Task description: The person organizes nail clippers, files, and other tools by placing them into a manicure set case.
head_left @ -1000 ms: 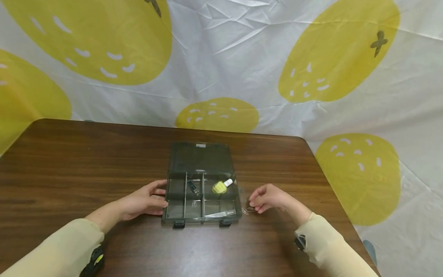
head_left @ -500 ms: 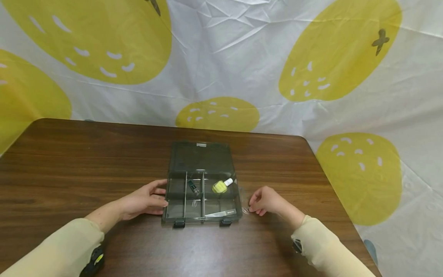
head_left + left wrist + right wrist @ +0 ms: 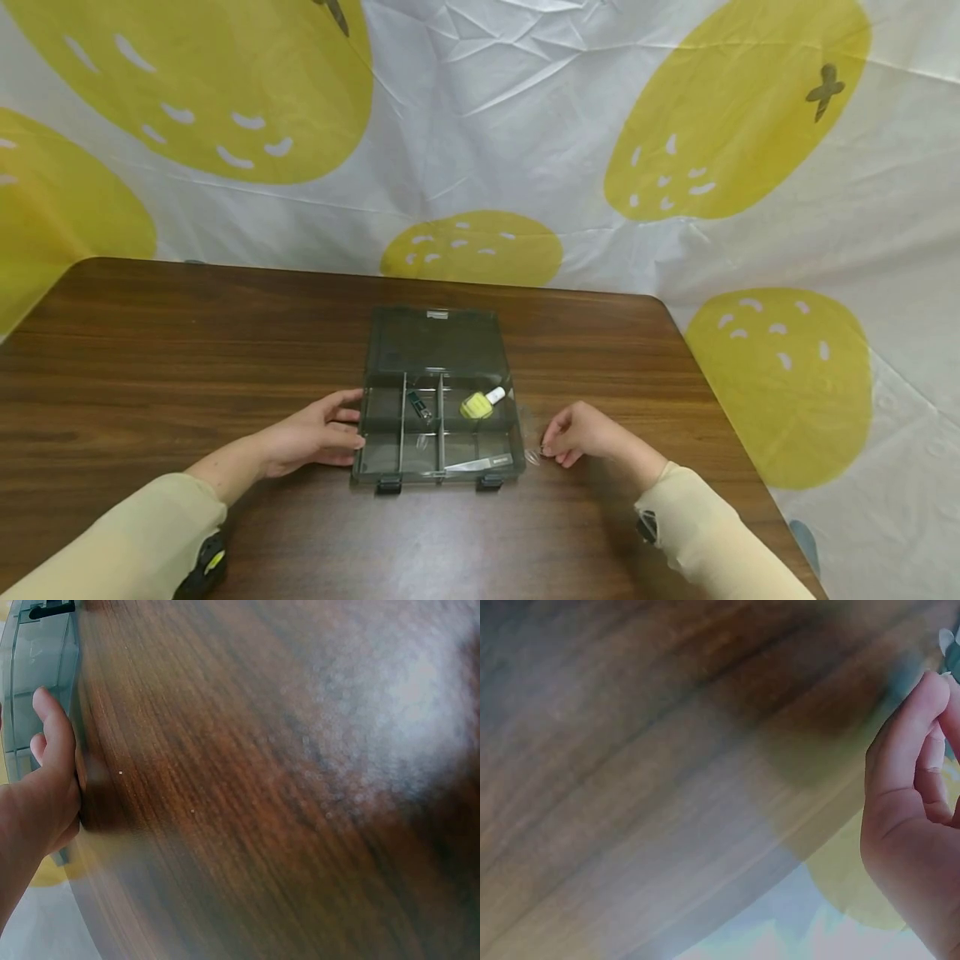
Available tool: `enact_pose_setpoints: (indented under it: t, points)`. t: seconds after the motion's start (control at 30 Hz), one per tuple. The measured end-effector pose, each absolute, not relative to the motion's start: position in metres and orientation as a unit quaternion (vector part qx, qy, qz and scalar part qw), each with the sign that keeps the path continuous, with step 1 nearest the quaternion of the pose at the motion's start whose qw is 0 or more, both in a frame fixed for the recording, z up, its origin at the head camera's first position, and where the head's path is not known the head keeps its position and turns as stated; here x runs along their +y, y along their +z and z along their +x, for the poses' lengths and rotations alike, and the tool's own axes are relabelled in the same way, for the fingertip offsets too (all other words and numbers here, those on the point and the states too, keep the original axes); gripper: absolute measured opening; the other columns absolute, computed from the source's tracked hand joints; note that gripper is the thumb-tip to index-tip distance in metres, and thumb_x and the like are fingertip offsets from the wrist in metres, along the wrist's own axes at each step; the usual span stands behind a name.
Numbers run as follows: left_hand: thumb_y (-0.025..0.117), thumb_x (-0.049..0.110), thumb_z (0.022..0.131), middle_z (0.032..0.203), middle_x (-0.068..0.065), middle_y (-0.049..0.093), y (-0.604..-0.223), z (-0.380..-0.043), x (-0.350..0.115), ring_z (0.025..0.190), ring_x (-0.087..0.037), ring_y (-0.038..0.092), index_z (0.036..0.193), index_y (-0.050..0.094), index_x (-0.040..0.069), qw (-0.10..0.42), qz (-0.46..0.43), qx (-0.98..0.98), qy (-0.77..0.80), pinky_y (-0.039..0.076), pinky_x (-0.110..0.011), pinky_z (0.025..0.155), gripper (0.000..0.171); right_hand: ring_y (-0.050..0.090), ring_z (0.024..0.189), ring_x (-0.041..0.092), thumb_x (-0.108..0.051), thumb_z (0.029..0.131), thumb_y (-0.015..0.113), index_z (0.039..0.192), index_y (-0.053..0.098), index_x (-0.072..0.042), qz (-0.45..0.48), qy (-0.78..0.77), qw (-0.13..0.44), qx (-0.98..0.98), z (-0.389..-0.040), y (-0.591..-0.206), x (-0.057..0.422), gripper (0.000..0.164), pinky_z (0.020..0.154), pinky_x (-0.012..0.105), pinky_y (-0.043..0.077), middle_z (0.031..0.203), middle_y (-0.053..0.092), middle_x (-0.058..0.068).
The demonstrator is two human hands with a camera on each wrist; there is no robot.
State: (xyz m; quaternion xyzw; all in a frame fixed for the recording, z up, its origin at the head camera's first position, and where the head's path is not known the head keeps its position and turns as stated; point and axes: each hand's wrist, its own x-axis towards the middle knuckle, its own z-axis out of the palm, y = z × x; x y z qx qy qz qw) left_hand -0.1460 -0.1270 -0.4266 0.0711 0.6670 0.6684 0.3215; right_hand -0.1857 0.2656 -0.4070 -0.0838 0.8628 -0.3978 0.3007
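A smoky clear compartment box (image 3: 384, 462) lies with its lid folded back. My left hand (image 3: 311, 435) rests against its left side, fingers and thumb spread along the wall; the left wrist view shows this hand (image 3: 49, 769) beside the box (image 3: 34, 664). At the box's right, my right hand (image 3: 588, 433) pinches a small clear piece, mostly hidden by the fingertips. More small clear oval pieces (image 3: 532, 457) lie beside those fingertips. In the right wrist view, thumb and finger of the hand (image 3: 907, 787) meet below a pale petal-shaped piece (image 3: 946, 639).
Inside the box are a yellow nail polish bottle (image 3: 476, 406) with a white cap, a small dark nail clipper (image 3: 419, 406), a clear oval piece (image 3: 422, 442) and a slim silvery strip (image 3: 477, 463). A patterned cloth (image 3: 510, 125) hangs behind the wooden table (image 3: 225, 333).
My right hand has dipped slightly toward the clear pieces, and its thumb and finger have closed on one. The left hand and the box have not moved.
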Motion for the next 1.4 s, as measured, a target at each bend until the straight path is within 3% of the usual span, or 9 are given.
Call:
enact_pose_setpoints:
  t: [0.53,1.4]
  points:
    - [0.059,0.006,0.089,0.143,-0.034,0.015,-0.427,-0.148,-0.129,0.106,-0.023,0.052,0.148,-0.002,-0.001,0.321,0.066,0.666,0.670,0.053,-0.041,0.091,0.085,0.058,0.058,0.008,0.001,0.083,0.063,0.090,0.063,0.014,-0.072,-0.449,0.347,0.820,-0.198,-0.384,0.266,0.015,0.059,0.023,0.057,0.066,0.062,0.001]
    - [0.059,0.007,0.089,0.144,-0.033,0.014,-0.429,-0.147,-0.128,0.109,-0.025,0.051,0.148,-0.001,0.000,0.323,0.069,0.667,0.668,0.053,-0.041,0.092,0.085,0.058,0.056,0.007,0.002,0.082,0.063,0.090,0.064,0.011,-0.098,-0.465,0.365,0.801,-0.201,-0.365,0.211,0.012,0.056,0.020,0.055,0.064,0.062,0.000]
